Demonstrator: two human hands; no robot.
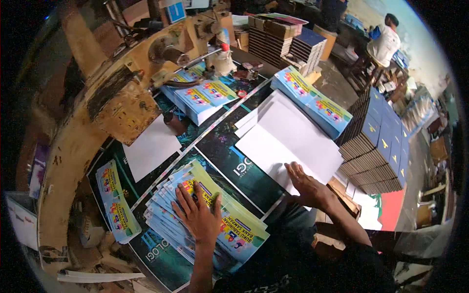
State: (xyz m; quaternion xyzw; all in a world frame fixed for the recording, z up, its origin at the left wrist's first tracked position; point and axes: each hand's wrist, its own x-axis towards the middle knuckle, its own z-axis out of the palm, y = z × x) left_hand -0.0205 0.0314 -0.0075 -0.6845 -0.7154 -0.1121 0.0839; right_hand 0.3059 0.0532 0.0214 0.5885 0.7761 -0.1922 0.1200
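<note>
My left hand [199, 213] lies flat, fingers spread, on a fanned pile of printed booklet covers [239, 219] in blue and yellow. To the right, my right hand [307, 185] rests with stretched fingers on the near edge of a stack of white sheets [293, 134]; it grips nothing that I can see. Beyond the white sheets stands a neat stack of the same printed covers [312, 100]. Another cover stack [199, 97] sits farther back, and a smaller one [117, 202] lies at the left. A white sheet [150, 149] lies under the machine's head.
A large worn machine [73, 146] with a curved frame arches over the left side; its block-shaped head [128, 110] hangs above the dark printed table covering [220, 161]. Tall piles of blue-covered books [376, 141] stand at right, more books [273, 41] behind. A person [386, 44] sits far right.
</note>
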